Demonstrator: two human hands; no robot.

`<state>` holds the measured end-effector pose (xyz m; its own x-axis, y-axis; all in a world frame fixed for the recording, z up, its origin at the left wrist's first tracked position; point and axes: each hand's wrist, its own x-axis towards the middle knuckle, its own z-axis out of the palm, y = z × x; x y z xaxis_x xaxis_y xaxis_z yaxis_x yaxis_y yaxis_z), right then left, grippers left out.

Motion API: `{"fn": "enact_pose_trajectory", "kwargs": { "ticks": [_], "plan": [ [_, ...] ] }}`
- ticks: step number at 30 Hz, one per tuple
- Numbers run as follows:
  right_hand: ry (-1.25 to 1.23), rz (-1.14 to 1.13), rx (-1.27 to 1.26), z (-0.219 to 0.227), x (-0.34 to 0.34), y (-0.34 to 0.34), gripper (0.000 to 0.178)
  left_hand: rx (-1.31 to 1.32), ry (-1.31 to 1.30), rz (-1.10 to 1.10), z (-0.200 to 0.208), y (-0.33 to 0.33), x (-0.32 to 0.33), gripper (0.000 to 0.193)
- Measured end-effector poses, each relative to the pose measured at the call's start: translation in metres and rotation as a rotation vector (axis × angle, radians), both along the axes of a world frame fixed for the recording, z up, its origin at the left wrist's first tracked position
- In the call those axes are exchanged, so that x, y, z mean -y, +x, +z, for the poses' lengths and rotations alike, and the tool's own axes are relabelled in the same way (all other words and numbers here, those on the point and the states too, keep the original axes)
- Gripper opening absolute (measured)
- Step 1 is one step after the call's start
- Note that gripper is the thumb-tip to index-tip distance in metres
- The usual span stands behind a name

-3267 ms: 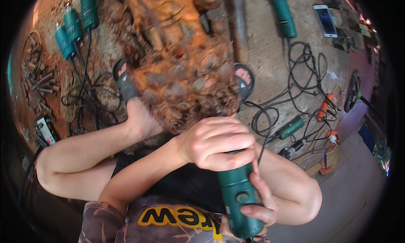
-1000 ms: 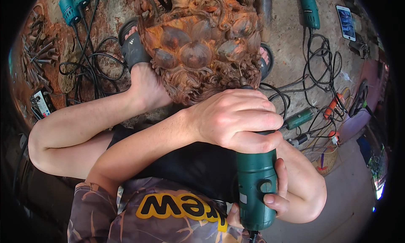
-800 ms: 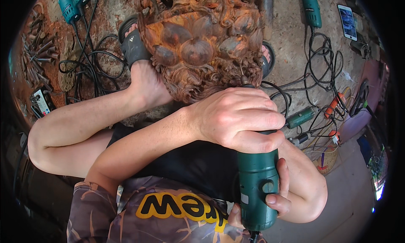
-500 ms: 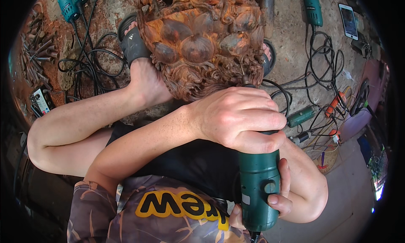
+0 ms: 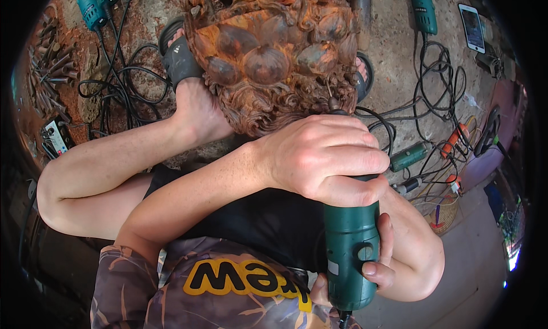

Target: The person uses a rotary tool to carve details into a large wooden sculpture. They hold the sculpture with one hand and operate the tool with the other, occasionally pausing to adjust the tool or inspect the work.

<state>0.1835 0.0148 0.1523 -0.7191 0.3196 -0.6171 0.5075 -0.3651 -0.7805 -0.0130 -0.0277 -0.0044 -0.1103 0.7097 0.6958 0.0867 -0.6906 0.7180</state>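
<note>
A green die grinder (image 5: pixel 349 246) lies along my lap, its cord end toward me and its thin bit (image 5: pixel 329 94) pointing away. My left hand (image 5: pixel 325 158) reaches across and wraps over the grinder's front end. Farther back on the body, my right hand (image 5: pixel 381 273) grips from beneath; only its thumb and some fingers show at the sides. A reddish-brown wood carving (image 5: pixel 268 63), with rounded bulges and curling ridges, stands between my feet. The bit is at the carving's near right edge; whether it touches the wood I cannot tell.
Teal power tools (image 5: pixel 93 9) with tangled black cords (image 5: pixel 123 83) lie at far left, another teal tool (image 5: pixel 422 9) at far right near a phone (image 5: pixel 471 27). A white power strip (image 5: pixel 56 136) sits left. Another green tool (image 5: pixel 409 156) and orange plugs (image 5: pixel 454 140) lie right.
The grinder and both hands have shifted very slightly, with a little more of the tool's nose showing beyond my left hand. The carving looks unmoved.
</note>
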Motion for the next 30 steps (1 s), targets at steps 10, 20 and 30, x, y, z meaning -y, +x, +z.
{"fn": "enact_pose_trajectory", "kwargs": {
  "ticks": [10,20,30],
  "plan": [
    [0.013,-0.020,-0.008,0.002,0.008,0.003,0.080,-0.017,0.018,-0.053,-0.002,-0.002,0.000,0.024],
    [0.025,-0.030,-0.007,0.002,0.011,0.005,0.081,-0.012,-0.029,-0.017,-0.001,0.003,0.002,0.019],
    [0.025,-0.033,-0.005,-0.002,0.011,0.006,0.081,0.002,-0.038,-0.034,0.000,0.005,0.002,0.019]
  ]
}}
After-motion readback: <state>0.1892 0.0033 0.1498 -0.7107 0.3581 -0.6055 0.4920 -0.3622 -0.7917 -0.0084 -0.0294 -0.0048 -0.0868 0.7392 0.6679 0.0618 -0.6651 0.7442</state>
